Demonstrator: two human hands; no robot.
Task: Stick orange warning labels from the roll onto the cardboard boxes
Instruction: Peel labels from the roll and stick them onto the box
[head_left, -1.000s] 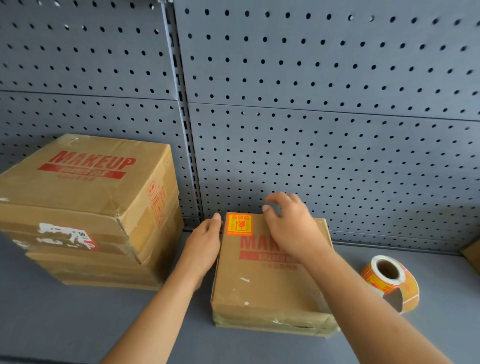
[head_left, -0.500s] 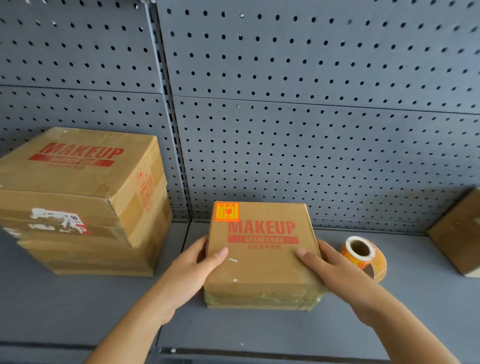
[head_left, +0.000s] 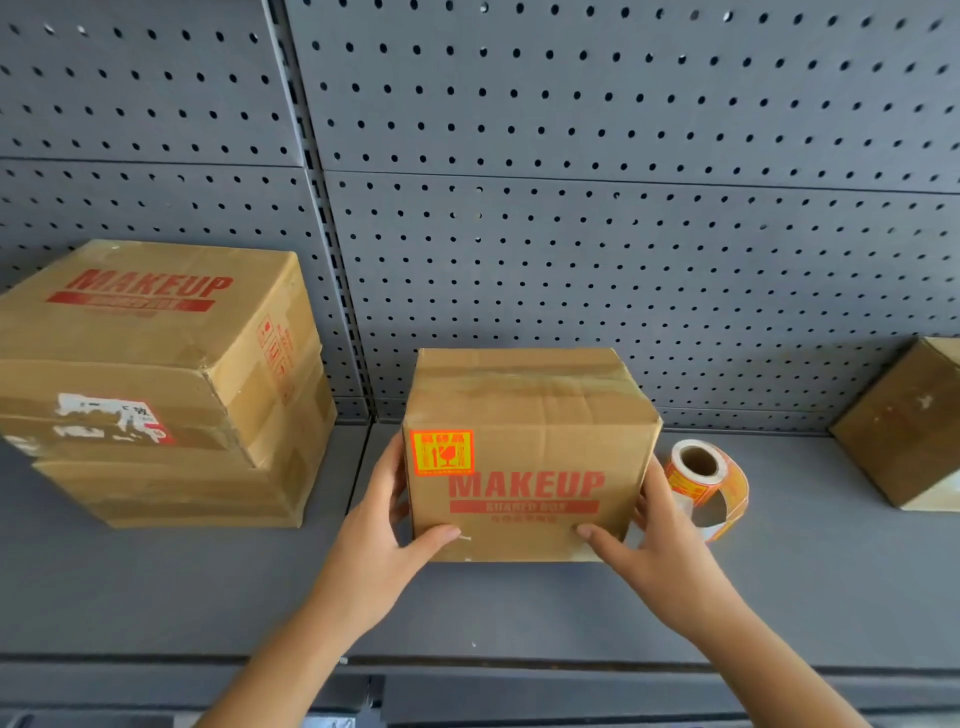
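Note:
A cardboard box (head_left: 540, 415) printed MAKEUP is tipped up with its printed face toward me. An orange warning label (head_left: 441, 452) sits at that face's upper left corner. My left hand (head_left: 387, 530) grips the box's left side, thumb on the front. My right hand (head_left: 654, 545) grips its right side. The roll of orange labels (head_left: 701, 475) stands on the shelf just right of the box, partly behind my right hand. A stack of larger MAKEUP boxes (head_left: 156, 374) stands at the left.
A grey pegboard wall (head_left: 571, 234) backs the grey shelf (head_left: 156, 587). Another cardboard box (head_left: 904, 426) is at the right edge of view. The shelf's front edge (head_left: 519, 665) runs below my wrists.
My right hand left the label and both hands took the box by its sides. The box has been lifted and tipped so its printed face turns toward me.

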